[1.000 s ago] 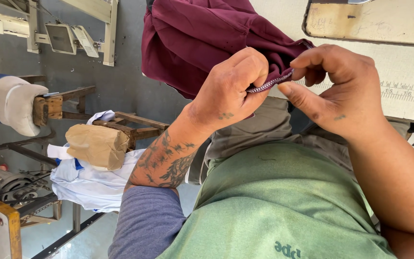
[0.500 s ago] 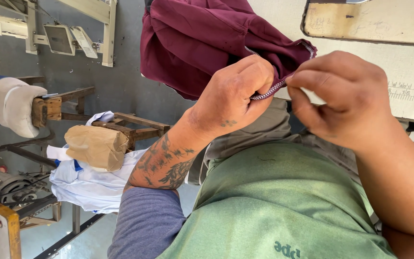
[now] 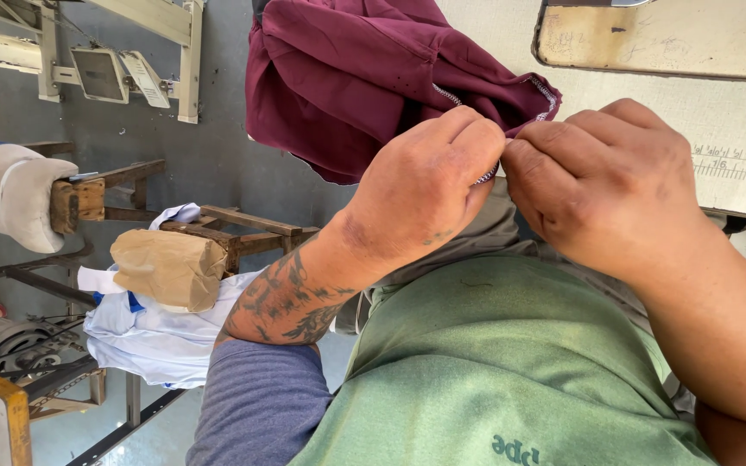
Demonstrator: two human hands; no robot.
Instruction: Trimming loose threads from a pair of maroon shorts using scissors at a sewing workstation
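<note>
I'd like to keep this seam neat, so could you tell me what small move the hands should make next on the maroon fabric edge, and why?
Probably slide both pinches a little further along the stitched edge. The left hand and right hand meet knuckle to knuckle, pinching the maroon garment at one spot, while the light stitching runs on beyond the fingers, unhandled.

1. The maroon garment point(image 3: 347, 78) is soft, matt knit cloth, with a zipper point(image 3: 487, 175) of small glinting teeth.
2. The counter point(image 3: 649, 112) looks like worn, scuffed, matt laminate.
3. The chair frame point(image 3: 243, 229) is rough bare wood.
4. The brown bag point(image 3: 166, 267) is creased matt paper.
</note>
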